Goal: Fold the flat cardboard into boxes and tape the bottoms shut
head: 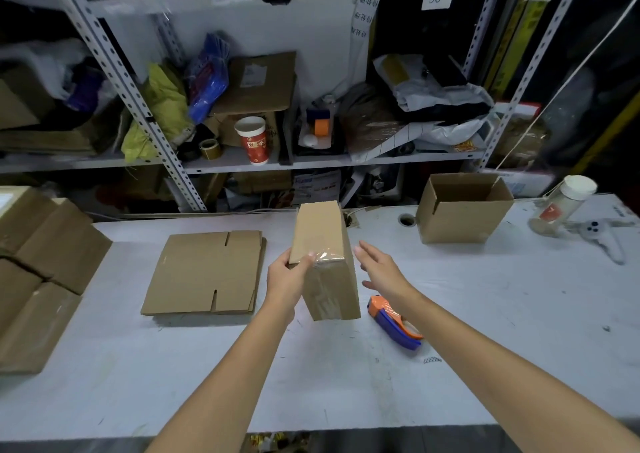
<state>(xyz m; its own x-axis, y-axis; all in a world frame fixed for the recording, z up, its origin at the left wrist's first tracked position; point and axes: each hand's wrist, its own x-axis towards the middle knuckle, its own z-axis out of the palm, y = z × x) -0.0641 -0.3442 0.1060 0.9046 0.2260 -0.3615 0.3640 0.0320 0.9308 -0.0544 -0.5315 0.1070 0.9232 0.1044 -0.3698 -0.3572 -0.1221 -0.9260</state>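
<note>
- The left grip (287,279) grasps the folded box (318,231) at its left edge. The thumb lies on the top face and the other fingers are hidden under the box.
- The box stands tilted between the two grips, with its long side going away from the person. I cannot tell whether its lower corner touches the table (346,383).
- Clear tape (328,257) shines on the box just beside the left thumb.
- The right grip (379,265) is released, with straight fingers. It is just to the right of the box and does not touch it.
- The tape dispenser (394,321), orange and blue, lies on the table below the right wrist.
- The flat cardboard (204,272) lies in a stack to the left of the left grip.
- An open box (460,217) stands well apart, beyond and to the right of the right grip.
</note>
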